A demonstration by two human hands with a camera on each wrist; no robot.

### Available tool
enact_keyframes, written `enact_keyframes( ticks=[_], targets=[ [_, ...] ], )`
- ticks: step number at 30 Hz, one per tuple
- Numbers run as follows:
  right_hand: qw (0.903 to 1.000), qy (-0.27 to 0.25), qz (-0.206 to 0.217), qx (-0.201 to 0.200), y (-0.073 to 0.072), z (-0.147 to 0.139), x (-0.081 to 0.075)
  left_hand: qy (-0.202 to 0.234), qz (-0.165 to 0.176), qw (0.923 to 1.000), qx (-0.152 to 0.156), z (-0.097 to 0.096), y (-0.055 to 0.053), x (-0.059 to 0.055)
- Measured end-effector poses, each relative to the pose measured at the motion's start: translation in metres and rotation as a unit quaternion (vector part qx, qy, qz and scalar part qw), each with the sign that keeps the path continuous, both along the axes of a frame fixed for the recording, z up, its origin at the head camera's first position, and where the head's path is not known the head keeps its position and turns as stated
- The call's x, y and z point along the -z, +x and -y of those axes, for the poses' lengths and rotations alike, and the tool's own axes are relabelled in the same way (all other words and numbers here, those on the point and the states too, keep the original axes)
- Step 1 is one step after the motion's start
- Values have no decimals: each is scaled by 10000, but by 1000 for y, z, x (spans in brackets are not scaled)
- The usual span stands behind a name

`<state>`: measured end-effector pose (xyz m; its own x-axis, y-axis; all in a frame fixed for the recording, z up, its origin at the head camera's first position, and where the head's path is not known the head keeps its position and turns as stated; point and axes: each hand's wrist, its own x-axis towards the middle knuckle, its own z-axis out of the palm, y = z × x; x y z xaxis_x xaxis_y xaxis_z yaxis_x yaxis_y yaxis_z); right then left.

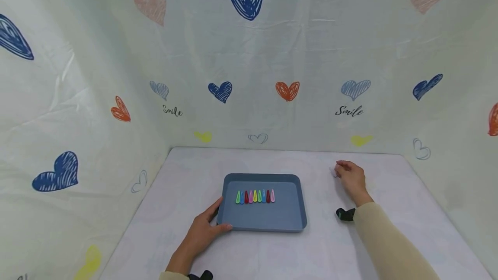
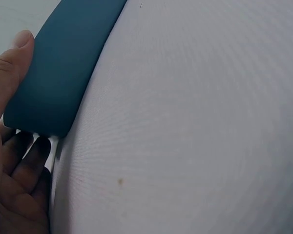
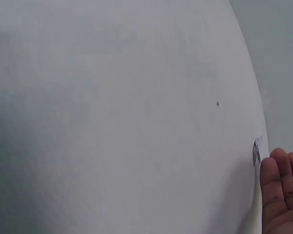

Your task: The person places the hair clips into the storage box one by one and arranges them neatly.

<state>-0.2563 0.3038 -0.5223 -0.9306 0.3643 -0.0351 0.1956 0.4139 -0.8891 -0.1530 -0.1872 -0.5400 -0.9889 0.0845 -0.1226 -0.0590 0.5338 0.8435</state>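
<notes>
A blue-grey rectangular tray (image 1: 262,221) lies on the white-covered table. Inside it, a row of several snap hair clips (image 1: 254,196) stands side by side, in green, blue, red, pink and yellow. My left hand (image 1: 203,231) holds the tray's near left corner. In the left wrist view the thumb (image 2: 20,53) lies along the tray's wall (image 2: 63,73), the other fingers beneath the corner. At the far right, my right hand (image 1: 352,181) is bent down by a small pale, purplish thing (image 1: 333,171), its kind unclear. Whether the fingers pinch it is hidden.
White sheets printed with hearts and "Smile" form the back wall (image 1: 249,55) and sides. The table (image 1: 319,249) ends at that wall. A black wrist device (image 1: 345,214) sits under the right wrist, and another (image 1: 202,275) at the left.
</notes>
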Motion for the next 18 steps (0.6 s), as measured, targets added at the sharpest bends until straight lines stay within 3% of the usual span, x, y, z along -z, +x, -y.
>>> enact_keyframes(
  ticks=[3,7,11,18],
  targets=[
    [9999,-27,-89,-121,-2,-9,-1,-3,9,10000,26,0,-1,-2],
    [9977,330,-136,-574,-7,-18,-2,-56,-10,10000,41,1,-3,-4],
    [9935,353,81,-1079,-12,-23,-2,-55,20,10000,21,2,-2,-3],
    [9864,841,322,-1376,-18,-22,6,3,20,10000,71,1,0,-1]
  ],
)
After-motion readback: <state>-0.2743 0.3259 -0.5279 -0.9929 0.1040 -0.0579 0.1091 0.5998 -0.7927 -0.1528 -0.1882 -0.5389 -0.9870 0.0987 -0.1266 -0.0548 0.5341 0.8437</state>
